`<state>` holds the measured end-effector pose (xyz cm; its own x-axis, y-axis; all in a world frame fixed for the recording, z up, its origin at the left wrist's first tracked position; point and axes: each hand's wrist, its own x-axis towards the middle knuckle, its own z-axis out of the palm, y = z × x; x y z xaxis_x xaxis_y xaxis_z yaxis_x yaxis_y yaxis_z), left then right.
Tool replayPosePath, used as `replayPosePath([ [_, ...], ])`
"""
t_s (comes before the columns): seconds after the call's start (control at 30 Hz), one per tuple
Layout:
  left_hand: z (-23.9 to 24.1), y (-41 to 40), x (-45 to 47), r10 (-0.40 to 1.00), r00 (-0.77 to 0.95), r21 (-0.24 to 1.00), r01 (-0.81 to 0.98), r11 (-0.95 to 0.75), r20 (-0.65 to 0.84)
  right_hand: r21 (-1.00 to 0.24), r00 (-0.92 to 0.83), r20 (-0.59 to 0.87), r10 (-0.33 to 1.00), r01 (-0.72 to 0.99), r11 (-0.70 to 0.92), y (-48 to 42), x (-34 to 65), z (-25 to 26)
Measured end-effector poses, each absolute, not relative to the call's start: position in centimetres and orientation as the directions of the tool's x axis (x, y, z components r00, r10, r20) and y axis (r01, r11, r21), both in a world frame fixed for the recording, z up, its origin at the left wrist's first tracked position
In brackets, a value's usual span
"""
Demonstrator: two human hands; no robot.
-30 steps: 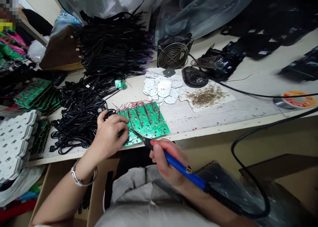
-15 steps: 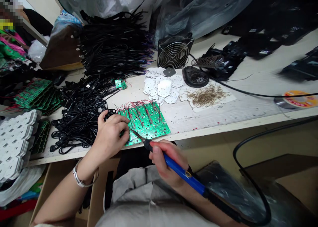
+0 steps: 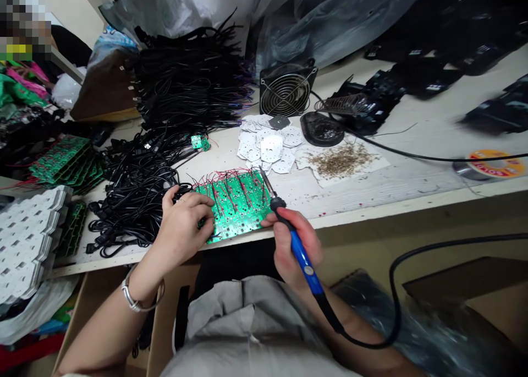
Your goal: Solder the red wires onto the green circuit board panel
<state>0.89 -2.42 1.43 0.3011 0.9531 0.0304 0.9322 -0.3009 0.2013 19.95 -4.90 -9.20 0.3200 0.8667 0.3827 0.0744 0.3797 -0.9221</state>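
Note:
A green circuit board panel [image 3: 237,203] with thin red wires lies at the near edge of the white workbench [image 3: 412,168]. My left hand [image 3: 181,225] rests on the panel's left end, fingers curled and pinching something I cannot make out. My right hand [image 3: 295,245] grips a blue-handled soldering iron [image 3: 295,242]. Its metal tip points up and away over the panel's right edge. The iron's black cord [image 3: 412,256] loops off to the right.
Heaps of black cables [image 3: 165,124] fill the left and back. White round boards [image 3: 268,143], a black fan [image 3: 286,88], an iron stand [image 3: 342,104], a solder spool [image 3: 493,165] and brown scraps on paper [image 3: 340,159] lie beyond. Stacked green boards [image 3: 66,159] sit at left.
My right hand has swung the soldering iron from the panel's lower left, near my left fingers, over to its right edge, tip now pointing upward. My left hand stays put.

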Motion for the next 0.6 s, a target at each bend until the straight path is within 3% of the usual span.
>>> replayPosePath([
  [0.6, 1.24, -2.49, 0.87, 0.954, 0.299, 0.169, 0.940, -0.298, 0.020, -0.893, 0.291, 0.449, 0.845, 0.107, 0.437, -4.60, 20.08, -10.11],
])
